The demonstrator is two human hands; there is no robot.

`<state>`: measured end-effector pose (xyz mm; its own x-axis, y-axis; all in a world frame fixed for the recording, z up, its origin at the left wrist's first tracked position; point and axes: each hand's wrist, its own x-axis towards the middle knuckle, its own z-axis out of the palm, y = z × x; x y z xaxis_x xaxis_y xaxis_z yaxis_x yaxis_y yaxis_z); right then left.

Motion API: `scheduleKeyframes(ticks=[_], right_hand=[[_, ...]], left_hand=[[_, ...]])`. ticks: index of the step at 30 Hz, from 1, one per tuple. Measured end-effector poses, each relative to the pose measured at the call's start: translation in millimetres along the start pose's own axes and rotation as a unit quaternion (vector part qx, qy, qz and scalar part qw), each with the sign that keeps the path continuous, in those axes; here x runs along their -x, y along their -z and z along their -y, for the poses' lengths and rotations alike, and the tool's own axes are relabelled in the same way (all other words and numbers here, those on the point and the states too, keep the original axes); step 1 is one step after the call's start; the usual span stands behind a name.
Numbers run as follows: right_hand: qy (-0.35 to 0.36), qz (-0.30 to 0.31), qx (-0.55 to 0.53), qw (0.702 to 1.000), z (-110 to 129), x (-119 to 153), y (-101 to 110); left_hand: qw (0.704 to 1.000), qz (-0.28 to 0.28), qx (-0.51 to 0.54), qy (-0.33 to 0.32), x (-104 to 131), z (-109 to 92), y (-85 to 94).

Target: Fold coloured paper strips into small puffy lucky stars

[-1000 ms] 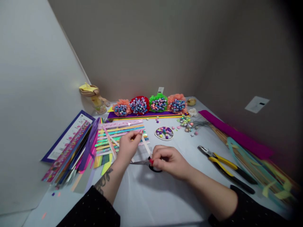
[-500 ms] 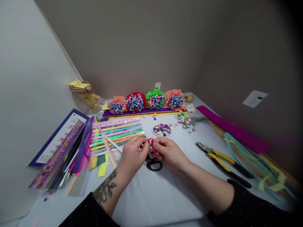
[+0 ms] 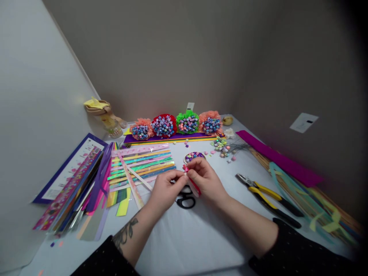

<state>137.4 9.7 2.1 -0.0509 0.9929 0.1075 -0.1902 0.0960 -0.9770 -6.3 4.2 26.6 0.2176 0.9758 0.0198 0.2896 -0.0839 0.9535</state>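
Both hands meet over the middle of the table, fingertips pinched on a narrow pink-red paper strip (image 3: 195, 188). My left hand (image 3: 168, 188) is closed at the strip's small folded end. My right hand (image 3: 207, 180) pinches the same fold from the other side, and the loose tail hangs below its fingers. Beneath the hands lie black-handled scissors (image 3: 185, 202), their blades hidden. Just beyond my right hand sits a round dish of small folded paper stars (image 3: 194, 156), partly covered by the fingers.
Striped paper strips (image 3: 143, 165) and a purple ribbon bundle (image 3: 100, 180) lie left. Yellow-black pliers (image 3: 266, 195), a magenta sheet (image 3: 278, 159) and thin sticks (image 3: 313, 199) are right. Star-filled paper bouquets (image 3: 188, 123) line the back, near a glass jar (image 3: 115, 130).
The right hand has moved up and over the pink-red strip's folded end, now covering part of the dish. The strip's tail has swung to the right, below that hand.
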Motion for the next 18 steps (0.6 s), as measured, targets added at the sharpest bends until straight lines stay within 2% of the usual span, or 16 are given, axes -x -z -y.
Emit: scheduleKeyframes(ticks=[3, 6, 12, 15, 18], right_hand=[[-0.050, 0.034, -0.051, 0.997, 0, 0, 1], [-0.077, 0.019, -0.093, 0.993, 2, -3, 5], [0.018, -0.073, -0.092, 0.993, 17, -15, 25], [0.064, -0.107, -0.032, 0.992, 23, -18, 33], [0.111, -0.115, 0.022, 0.987, 23, -18, 37]], left_hand=[[1.000, 0.000, 0.007, 0.000, 0, -2, -0.4], [1.000, 0.004, -0.006, 0.004, 0, -2, -0.6], [0.993, 0.085, -0.061, 0.049, 0, 5, -0.8], [0.991, 0.094, -0.038, 0.093, -2, 10, -1.0], [0.987, 0.101, 0.014, 0.128, -4, 13, 0.3]])
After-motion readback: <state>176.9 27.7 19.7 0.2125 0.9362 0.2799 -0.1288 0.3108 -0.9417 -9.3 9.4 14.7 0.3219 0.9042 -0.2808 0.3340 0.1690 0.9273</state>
